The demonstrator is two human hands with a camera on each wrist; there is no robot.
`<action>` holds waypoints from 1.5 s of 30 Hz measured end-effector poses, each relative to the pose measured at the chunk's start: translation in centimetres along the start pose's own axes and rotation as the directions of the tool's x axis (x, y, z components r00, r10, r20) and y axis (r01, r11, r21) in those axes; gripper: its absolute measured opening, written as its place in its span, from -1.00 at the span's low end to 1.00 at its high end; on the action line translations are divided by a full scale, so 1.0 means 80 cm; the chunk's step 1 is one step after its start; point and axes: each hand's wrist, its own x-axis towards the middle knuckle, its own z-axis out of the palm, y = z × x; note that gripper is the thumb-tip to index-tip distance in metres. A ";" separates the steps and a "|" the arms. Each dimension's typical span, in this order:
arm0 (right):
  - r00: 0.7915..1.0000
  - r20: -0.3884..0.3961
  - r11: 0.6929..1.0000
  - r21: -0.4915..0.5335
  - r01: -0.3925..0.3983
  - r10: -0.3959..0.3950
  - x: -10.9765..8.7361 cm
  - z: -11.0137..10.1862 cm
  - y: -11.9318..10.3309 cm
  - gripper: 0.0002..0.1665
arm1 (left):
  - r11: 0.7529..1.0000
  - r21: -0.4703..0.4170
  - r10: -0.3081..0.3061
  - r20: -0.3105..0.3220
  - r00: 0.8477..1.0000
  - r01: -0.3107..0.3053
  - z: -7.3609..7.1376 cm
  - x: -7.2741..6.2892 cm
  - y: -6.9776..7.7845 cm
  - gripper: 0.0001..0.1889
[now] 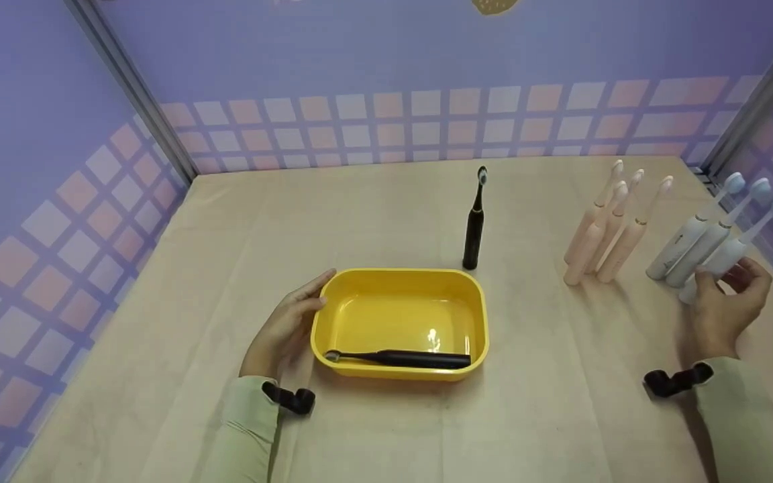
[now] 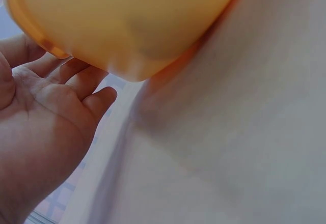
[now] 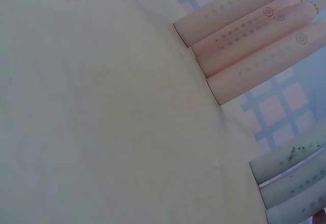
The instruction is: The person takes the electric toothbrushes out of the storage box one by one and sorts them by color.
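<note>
My left hand (image 1: 279, 332) holds the left side of a yellow plastic box (image 1: 400, 274), its fingers at the rim and outer wall. Inside that box a black electric toothbrush (image 1: 420, 359) lies along the near wall, head to the left. Over at the far right, my right hand (image 1: 729, 312) grips the handle of a white electric toothbrush (image 1: 725, 255), thumb on one side and fingers on the other. Two more white electric toothbrushes (image 1: 695, 251) stand upright just left of it. Only a fingertip (image 3: 319, 218) shows in the right wrist view.
Several pink electric toothbrushes (image 1: 621, 251) stand grouped left of the white ones. Behind the box's right corner another black electric toothbrush (image 1: 473, 241) stands upright. A cream cloth (image 1: 259, 221) covers the table, with patterned panels (image 1: 386, 67) behind and at the sides.
</note>
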 end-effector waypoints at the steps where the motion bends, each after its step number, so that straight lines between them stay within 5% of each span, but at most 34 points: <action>1: 1.000 0.003 1.000 0.013 -0.008 0.008 0.000 0.000 -0.001 -0.46 | 1.000 -0.005 0.000 0.003 1.000 0.000 0.000 0.000 0.000 -0.38; 17: 0.997 0.042 0.986 0.149 -0.071 0.065 -0.008 -0.004 -0.011 -0.46 | 1.000 0.005 0.004 0.013 1.000 -0.005 -0.002 0.000 -0.001 -0.38; 23: 0.998 0.014 0.991 0.122 -0.056 0.055 -0.009 -0.003 -0.010 -0.41 | 1.000 0.001 0.014 0.016 1.000 -0.014 -0.002 0.000 -0.001 -0.38; 37: 0.990 -0.077 0.992 -0.040 0.119 -0.122 -0.022 -0.001 -0.020 -0.44 | 1.000 -0.006 0.003 0.004 1.000 -0.003 0.000 0.000 0.000 -0.39; 45: 0.979 -0.105 0.985 -0.035 0.171 -0.174 -0.025 0.000 -0.025 -0.52 | 1.000 0.003 0.005 0.011 1.000 -0.005 -0.001 0.000 0.000 -0.39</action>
